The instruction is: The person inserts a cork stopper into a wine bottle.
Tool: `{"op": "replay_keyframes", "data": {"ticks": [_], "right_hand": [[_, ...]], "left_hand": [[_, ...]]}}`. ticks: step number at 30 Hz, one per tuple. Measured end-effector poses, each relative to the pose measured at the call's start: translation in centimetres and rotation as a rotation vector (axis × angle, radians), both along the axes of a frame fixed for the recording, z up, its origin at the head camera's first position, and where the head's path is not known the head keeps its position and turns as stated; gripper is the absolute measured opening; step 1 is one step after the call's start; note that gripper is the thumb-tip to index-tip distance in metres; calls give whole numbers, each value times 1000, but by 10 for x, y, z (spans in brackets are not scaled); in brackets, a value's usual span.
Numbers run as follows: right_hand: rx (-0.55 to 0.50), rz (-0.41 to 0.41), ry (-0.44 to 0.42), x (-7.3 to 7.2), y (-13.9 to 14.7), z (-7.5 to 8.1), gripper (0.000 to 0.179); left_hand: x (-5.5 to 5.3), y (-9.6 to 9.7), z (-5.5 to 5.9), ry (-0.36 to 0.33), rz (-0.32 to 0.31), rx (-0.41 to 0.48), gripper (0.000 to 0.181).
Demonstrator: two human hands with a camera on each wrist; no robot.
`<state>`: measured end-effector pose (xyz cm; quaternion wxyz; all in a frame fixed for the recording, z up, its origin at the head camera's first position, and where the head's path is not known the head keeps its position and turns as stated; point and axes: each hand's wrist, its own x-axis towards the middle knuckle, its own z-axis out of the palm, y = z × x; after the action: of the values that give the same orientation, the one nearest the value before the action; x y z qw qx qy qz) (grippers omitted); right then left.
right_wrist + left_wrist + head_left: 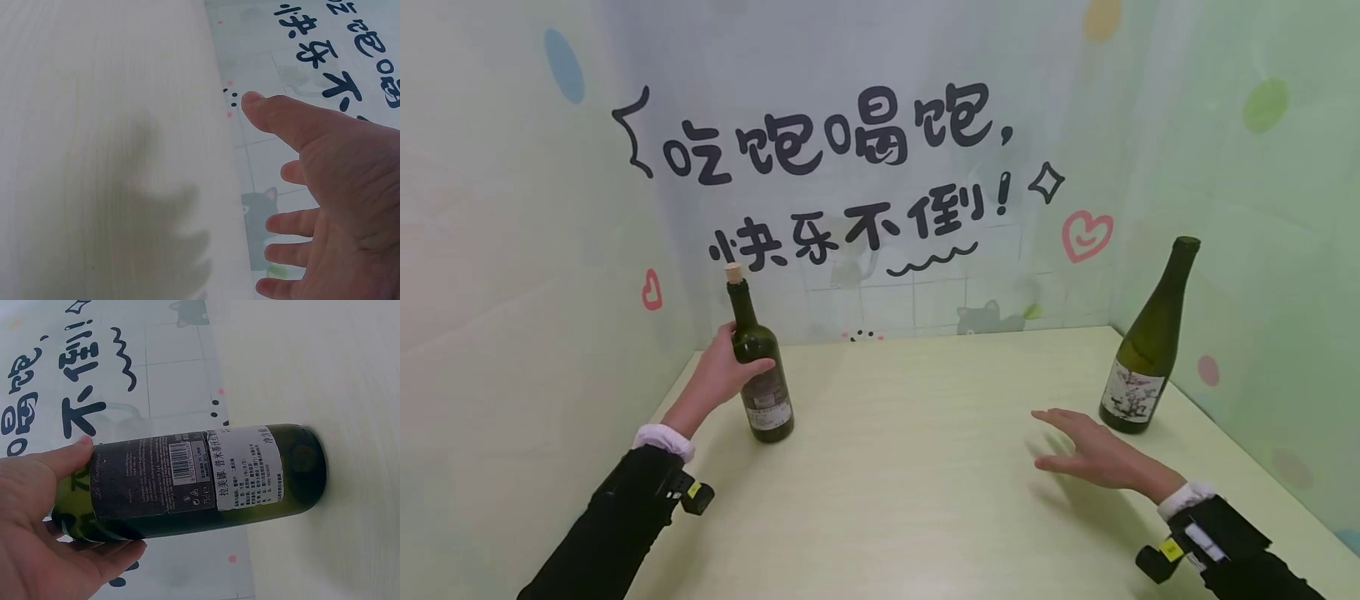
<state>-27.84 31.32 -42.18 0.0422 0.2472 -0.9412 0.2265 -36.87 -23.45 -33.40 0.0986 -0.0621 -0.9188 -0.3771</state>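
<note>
In the head view, the left hand (727, 371) grips the corked bottle (766, 394), roughly upright, over the left of the desk (910, 467); the right hand (1093, 454), fingers extended, is well apart from it, the other bottle (1152, 340) just beyond.

In the left wrist view, the corked bottle's long axis runs from hand to base.

In the right wrist view, that hand holds nothing.

The wall (880, 304) reads “吃饱喝饱,快乐不倒!”; dark bottle label (147, 478), “75cl”; white label (247, 469), “拉美娜”.
</note>
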Motion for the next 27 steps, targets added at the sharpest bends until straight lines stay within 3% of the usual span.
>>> {"op": "replay_keyframes", "data": {"ticks": [8,15,27], "right_hand": [[6,-15,-3,3,3,0,84],[-2,-25,-4,6,4,0,80],[-15,-28,1,14,5,5,81]], "left_hand": [[-13,-14,1,13,20,-9,94],[-31,-32,-2,18,4,-21,97],[-45,-46,1,-47,0,4,100]]}}
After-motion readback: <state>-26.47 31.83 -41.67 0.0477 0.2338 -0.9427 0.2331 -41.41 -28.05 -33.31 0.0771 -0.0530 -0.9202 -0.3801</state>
